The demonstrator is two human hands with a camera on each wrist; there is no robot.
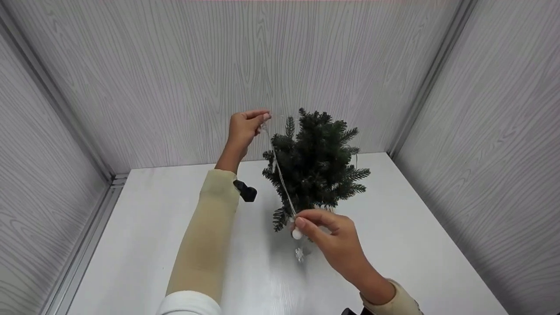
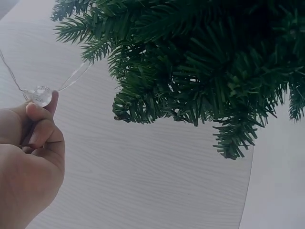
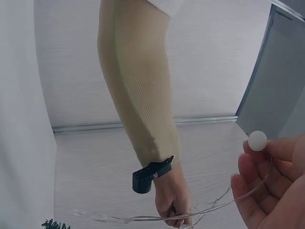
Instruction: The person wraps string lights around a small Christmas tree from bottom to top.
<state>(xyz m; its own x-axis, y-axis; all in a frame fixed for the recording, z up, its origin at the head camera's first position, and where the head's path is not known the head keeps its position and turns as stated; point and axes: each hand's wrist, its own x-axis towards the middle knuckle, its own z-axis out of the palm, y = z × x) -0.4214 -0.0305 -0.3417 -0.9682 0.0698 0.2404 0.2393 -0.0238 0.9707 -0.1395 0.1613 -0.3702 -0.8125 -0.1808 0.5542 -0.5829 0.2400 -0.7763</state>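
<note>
A small green artificial Christmas tree (image 1: 317, 162) stands on the white table. Thin clear string lights (image 1: 282, 177) stretch between both hands across the tree's left side. At the upper end, my left hand (image 1: 245, 127) pinches the wire; a clear round bulb (image 2: 43, 96) shows at those fingertips in the left wrist view. Lower down, in front of the tree, my right hand (image 1: 332, 238) pinches the wire beside a white ball (image 3: 258, 140). Below it hangs a clear snowflake-like ornament (image 1: 299, 254). Part of the wire goes out of sight among the branches.
The white tabletop (image 1: 122, 245) meets a pale wood-grain back wall (image 1: 175, 87), with matching side walls. A metal rail (image 1: 94, 232) runs along the left edge. A black camera (image 1: 246, 191) sits on my left wrist, near the branches.
</note>
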